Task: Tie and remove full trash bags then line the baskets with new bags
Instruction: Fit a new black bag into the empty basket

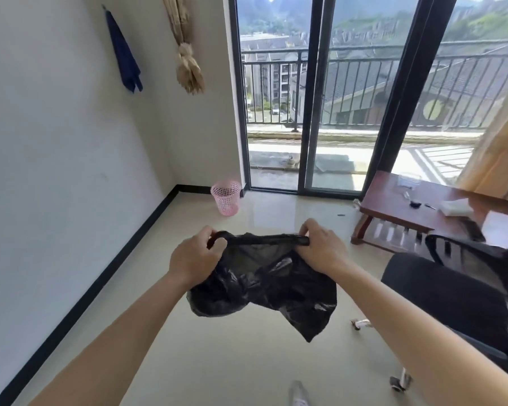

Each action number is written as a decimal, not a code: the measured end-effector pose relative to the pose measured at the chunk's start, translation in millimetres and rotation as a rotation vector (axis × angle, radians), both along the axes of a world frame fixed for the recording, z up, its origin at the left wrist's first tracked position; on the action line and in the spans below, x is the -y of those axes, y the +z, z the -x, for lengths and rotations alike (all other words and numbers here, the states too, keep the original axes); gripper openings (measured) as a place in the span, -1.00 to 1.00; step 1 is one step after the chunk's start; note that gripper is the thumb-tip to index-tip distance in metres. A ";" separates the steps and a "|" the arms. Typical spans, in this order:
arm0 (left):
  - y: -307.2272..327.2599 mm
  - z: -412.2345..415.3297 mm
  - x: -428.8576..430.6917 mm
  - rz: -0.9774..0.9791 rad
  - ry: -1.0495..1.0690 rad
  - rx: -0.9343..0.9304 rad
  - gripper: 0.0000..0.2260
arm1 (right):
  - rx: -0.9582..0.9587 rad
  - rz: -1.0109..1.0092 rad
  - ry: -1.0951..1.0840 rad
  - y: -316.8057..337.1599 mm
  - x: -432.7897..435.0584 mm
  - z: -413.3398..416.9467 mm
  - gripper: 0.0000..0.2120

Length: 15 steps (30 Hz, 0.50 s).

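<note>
A: Plastic first. The black bag (pixel 264 285) hangs in the air between both hands, over the pale floor (pixel 217 361), well apart from the pink basket (pixel 225 197) that stands bare in the corner by the glass door (pixel 279 112).

B: And the grip?

A: The left hand (pixel 192 259) is closed on one end of the bag's rim, the right hand (pixel 320 247) closed on the other end, and the rim is drawn into a taut band between them. The body sags below, crumpled and light, so I take it for a new liner being opened, not a full one.

B: How would you do it well?

A: Part the two layers at the rim with the thumbs, shake once to let air in, then carry it to the basket and fold the rim evenly over the lip, with the bottom pushed down so it sits flat.

B: Any brand or print on it?

A: None that I can read. The bag is plain black, the basket plain pink mesh. Small items lie on the wooden table (pixel 393 209) beside the office chair (pixel 452 288), perhaps with labels, but they are too small and blurred to tell.
</note>
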<state>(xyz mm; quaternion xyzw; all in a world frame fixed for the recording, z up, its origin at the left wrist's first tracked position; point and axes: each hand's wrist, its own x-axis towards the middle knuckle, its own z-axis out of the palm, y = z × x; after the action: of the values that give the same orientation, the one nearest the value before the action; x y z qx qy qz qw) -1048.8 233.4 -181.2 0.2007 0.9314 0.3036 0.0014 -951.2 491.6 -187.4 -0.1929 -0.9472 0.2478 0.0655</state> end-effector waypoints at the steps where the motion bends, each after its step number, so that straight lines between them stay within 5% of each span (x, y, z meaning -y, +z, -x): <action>1: -5.8 29.2 -13.5 0.054 0.000 -0.060 -0.66 | 0.025 0.007 -0.012 -6.9 -16.6 27.2 -0.76; 8: -25.1 231.8 -114.6 0.573 -0.114 -0.252 -0.56 | 0.309 -0.382 0.149 -40.4 -133.1 225.4 -0.76; 15: -18.5 392.5 -151.7 0.404 -0.112 -0.209 -0.41 | 0.363 -0.508 0.217 -23.0 -175.9 427.5 -0.70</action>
<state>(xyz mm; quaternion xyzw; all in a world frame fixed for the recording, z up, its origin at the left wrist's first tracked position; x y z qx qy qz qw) -1441.3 385.2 -199.7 0.2778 0.9558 0.0880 -0.0379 -1378.7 667.5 -210.4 -0.1093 -0.9899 -0.0292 -0.0853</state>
